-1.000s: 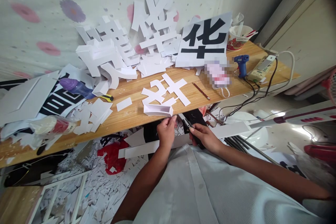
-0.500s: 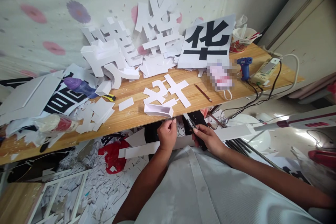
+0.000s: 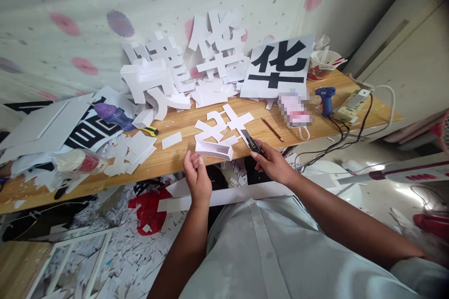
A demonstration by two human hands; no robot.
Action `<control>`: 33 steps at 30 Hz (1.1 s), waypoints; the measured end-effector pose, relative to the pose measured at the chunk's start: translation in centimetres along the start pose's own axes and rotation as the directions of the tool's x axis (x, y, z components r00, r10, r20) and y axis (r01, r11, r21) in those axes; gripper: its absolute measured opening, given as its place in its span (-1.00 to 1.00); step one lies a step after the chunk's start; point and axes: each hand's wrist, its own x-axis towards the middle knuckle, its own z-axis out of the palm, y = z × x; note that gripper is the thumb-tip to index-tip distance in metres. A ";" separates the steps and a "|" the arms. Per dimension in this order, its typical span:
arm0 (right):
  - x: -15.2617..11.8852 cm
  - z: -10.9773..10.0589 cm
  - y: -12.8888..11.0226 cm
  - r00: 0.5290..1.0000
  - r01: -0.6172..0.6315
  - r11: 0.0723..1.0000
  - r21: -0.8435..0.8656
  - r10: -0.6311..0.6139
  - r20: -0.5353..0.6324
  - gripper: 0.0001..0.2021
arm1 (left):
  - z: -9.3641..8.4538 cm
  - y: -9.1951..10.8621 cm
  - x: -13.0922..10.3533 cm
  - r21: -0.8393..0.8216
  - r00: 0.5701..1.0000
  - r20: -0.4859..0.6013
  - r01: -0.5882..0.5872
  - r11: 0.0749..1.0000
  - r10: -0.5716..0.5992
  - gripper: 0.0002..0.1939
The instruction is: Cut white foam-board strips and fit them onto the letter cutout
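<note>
Right hand: the right hand (image 3: pixel 271 163) is seen at the front edge of the tabletop (image 3: pixel 175 154), its fingers clenched around the dark handle of a utility knife (image 3: pixel 251 141).
Utility knife: it is angled up and left from the grip, its tip resting at or just over the flat white cut-out character (image 3: pixel 224 126); whether the blade touches it cannot be told.
Left hand: the left hand (image 3: pixel 197 178) is held just below the tabletop edge, fingers loosely curled with the tips drawn together; nothing is seen grasped in them.
Folded white piece: a small bent strip form (image 3: pixel 213 149) lies on the tabletop edge, just beside the left hand and touching the cut-out character.
Long white strip: a long white strip (image 3: pixel 224 196) is laid across the lap, below both hands and touched by neither.
Behind: stacked white foam characters (image 3: pixel 182 65) are leaned against the flowered wall, beside a printed sheet with a black character (image 3: pixel 280 63).
Right end of tabletop: a pencil (image 3: pixel 271 129), a blue glue gun (image 3: pixel 325 98) and a power strip (image 3: pixel 351 103) are laid well apart from the hands.
Floor: white offcuts (image 3: pixel 133 252) are scattered under the tabletop.
</note>
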 end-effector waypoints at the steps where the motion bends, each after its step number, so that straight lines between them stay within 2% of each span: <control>1: -0.1 0.2 0.0 1.000 -0.005 1.000 -0.001 0.005 -0.001 -0.28 | -0.2 0.0 0.5 -0.037 0.998 0.030 0.052 0.998 -0.051 -0.41; 5: -1.5 1.2 0.3 1.000 -0.016 0.999 0.049 0.015 0.021 -0.33 | -0.7 -0.2 2.8 -0.127 0.983 0.086 0.175 0.976 -0.165 -0.35; 9: -3.3 2.4 0.1 0.997 -0.043 0.994 0.102 0.036 0.067 -0.31 | -1.0 -0.9 6.0 -0.163 0.969 0.105 0.238 0.958 -0.223 -0.35; 14: -4.7 4.0 -0.3 0.985 -0.071 0.987 0.144 0.047 0.167 -0.27 | -1.2 -1.7 9.7 -0.156 0.947 0.178 0.294 0.943 -0.266 -0.41; 17: -5.1 4.8 -0.5 0.975 -0.048 0.986 0.159 0.012 0.223 -0.33 | -1.3 -2.1 10.6 -0.186 0.945 0.209 0.289 0.939 -0.250 -0.39; 21: -5.5 5.5 -0.6 0.959 -0.059 0.983 0.172 0.008 0.285 -0.33 | -1.7 -2.6 10.0 -0.275 0.951 0.252 0.250 0.928 -0.182 -0.40; 24: -5.6 5.8 -0.4 0.943 -0.071 0.982 0.175 0.009 0.332 -0.33 | -2.5 -3.1 8.6 -0.262 0.966 0.223 0.190 0.946 -0.132 -0.43; 26: -5.5 5.9 -0.2 0.937 -0.070 0.980 0.188 0.001 0.348 -0.35 | -3.3 -3.3 7.5 -0.151 0.977 0.198 0.107 0.983 -0.076 -0.47; 28: -5.5 6.0 0.0 0.936 -0.068 0.977 0.202 -0.007 0.351 -0.40 | -4.1 -3.4 6.4 0.014 0.981 0.195 -0.027 1.000 0.024 -0.54; 30: -5.4 6.0 0.0 0.937 -0.065 0.976 0.209 -0.012 0.350 -0.45 | -4.8 -3.5 5.7 0.160 0.961 0.234 -0.188 0.969 0.147 -0.63; 33: -5.3 6.1 0.0 0.934 -0.067 0.978 0.198 -0.008 0.357 -0.44 | -5.2 -3.5 5.5 0.308 0.898 0.335 -0.390 0.868 0.284 -0.75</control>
